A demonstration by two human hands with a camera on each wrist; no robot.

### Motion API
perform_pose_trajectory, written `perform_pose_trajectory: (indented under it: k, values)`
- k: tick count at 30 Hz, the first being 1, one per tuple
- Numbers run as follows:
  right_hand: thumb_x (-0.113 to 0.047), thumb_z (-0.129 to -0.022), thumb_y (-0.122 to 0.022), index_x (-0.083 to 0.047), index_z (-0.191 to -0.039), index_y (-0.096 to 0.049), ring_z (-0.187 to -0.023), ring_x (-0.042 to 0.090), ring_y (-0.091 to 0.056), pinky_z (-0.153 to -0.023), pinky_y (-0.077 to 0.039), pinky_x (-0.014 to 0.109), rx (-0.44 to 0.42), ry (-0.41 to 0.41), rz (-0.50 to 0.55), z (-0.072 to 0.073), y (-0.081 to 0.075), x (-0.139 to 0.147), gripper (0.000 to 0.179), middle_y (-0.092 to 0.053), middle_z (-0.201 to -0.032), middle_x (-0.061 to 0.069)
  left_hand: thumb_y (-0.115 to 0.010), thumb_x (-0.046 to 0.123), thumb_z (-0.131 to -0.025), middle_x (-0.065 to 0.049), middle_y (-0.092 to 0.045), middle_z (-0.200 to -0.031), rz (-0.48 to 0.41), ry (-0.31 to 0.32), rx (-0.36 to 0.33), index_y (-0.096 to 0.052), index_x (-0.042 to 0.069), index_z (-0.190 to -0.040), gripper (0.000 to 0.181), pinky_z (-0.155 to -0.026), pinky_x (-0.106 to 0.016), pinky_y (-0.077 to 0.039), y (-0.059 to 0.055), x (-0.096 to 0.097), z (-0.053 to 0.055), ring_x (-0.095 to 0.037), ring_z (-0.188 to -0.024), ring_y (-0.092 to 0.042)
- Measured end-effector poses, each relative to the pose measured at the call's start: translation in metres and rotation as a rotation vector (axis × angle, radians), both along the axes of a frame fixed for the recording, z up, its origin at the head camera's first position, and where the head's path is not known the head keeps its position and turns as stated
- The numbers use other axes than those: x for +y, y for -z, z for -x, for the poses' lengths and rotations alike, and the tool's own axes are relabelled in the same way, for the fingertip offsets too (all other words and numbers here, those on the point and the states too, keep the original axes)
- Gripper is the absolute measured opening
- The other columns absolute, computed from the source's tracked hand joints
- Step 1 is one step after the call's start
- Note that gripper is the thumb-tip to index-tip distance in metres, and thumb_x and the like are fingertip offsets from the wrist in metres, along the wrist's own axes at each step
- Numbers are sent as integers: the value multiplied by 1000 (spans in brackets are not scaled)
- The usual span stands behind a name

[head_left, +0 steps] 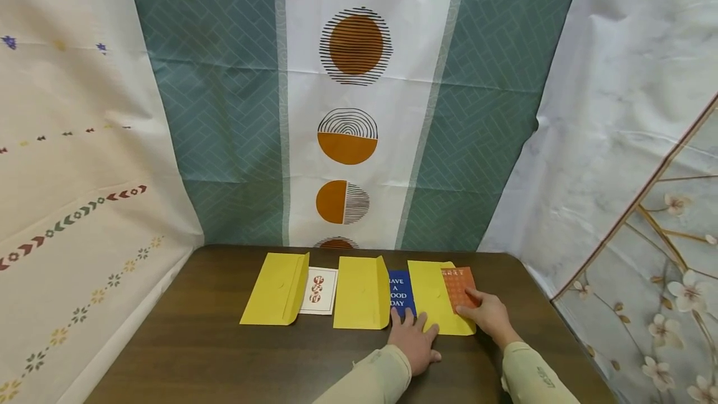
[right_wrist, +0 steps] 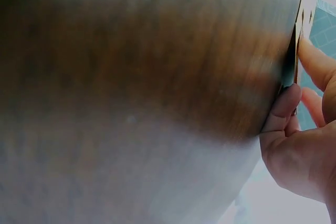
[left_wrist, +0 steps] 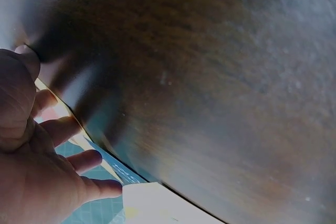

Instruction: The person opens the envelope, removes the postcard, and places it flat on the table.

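In the head view my right hand (head_left: 491, 318) pinches a red card (head_left: 459, 285) with pale lettering by its lower right part. The card lies tilted over the right side of a yellow envelope (head_left: 429, 292). My left hand (head_left: 414, 343) has its fingers spread, the fingertips at the lower edge of a blue card (head_left: 400, 288) and the lower left part of that envelope. The blue card's left edge is hidden by the middle yellow envelope (head_left: 358, 292). In the right wrist view, the right thumb and fingers (right_wrist: 315, 59) sit on either side of a thin edge.
Farther left, a white card (head_left: 318, 292) with red round characters shows beside the left yellow envelope (head_left: 272, 288). Everything lies on a dark brown wooden table (head_left: 252, 360). Patterned cloths hang behind the table (head_left: 342, 98) and on both sides.
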State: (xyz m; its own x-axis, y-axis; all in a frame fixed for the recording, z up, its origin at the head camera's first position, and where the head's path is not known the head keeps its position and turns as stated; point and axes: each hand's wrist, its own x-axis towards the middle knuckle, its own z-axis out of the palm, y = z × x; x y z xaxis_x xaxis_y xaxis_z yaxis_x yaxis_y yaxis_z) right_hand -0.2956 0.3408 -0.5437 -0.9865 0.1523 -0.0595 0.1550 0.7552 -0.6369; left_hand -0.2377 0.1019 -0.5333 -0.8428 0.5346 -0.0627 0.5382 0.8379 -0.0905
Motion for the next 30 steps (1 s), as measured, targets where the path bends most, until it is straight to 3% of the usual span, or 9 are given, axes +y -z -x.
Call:
perform_pose_trajectory:
  k: [3,13,19,23,30]
  values:
    - [-32,-96,-80,-2,-155,-53,-142,60,-47,-116,-41,70,6,6,-9,0,0,1,72,-47,-157,37,-50,71,-102,14,-46,-166,2,-1,-3,-50,49,-155,57,-127,-59,-34,-1,1,0,-26,-156,-44]
    - [-23,-96,-78,2,-149,-58,-138,60,-50,-114,-43,70,53,57,-23,-2,-3,4,63,-50,-152,40,-48,72,-102,16,-46,-166,12,-13,26,-48,53,-155,56,-126,-59,-35,15,5,7,-24,-156,-45]
    - [-39,-99,-75,-3,-161,-42,-147,60,-39,-121,-36,70,-18,52,48,0,-9,0,79,-37,-161,40,-51,72,-101,15,-47,-165,-3,-14,26,-50,51,-154,57,-126,-59,-35,12,3,5,-26,-155,-45]
    - [-47,-97,-77,-4,-161,-41,-146,61,-40,-120,-37,69,-24,26,12,4,-9,-2,85,-38,-161,39,-50,72,-101,15,-47,-164,-6,-17,39,-50,52,-154,56,-125,-59,-36,15,4,7,-25,-155,-46]
    - [-25,-96,-79,-1,-151,-57,-141,60,-48,-117,-42,68,34,12,-58,4,-5,1,64,-50,-153,38,-50,72,-101,15,-47,-164,-4,-19,47,-49,52,-154,56,-125,-58,-36,21,7,9,-25,-155,-46]
